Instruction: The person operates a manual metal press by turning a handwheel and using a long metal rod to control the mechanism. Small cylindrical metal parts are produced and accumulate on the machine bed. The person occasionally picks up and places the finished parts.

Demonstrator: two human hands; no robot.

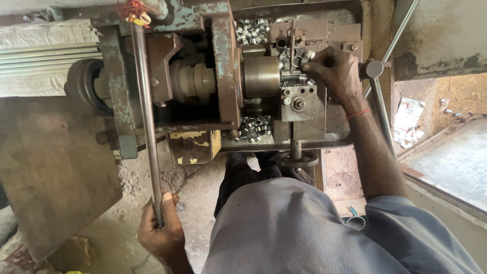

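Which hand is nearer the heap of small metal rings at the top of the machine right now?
Right. The right hand is on the tool block just below and right of the heap of rings. The left hand grips the long lever bar at its low end, far off.

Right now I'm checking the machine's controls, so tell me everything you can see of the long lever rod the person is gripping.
The rod is a long, thin, round bar of bare grey metal, dull and a little stained. It runs nearly straight from the top of the machine, where red thread and a small ring are tied round it, down across the green-painted frame to the lower left. The left hand is closed round its lower end, thumb up along it. The right hand is away from it, at the small metal pieces.
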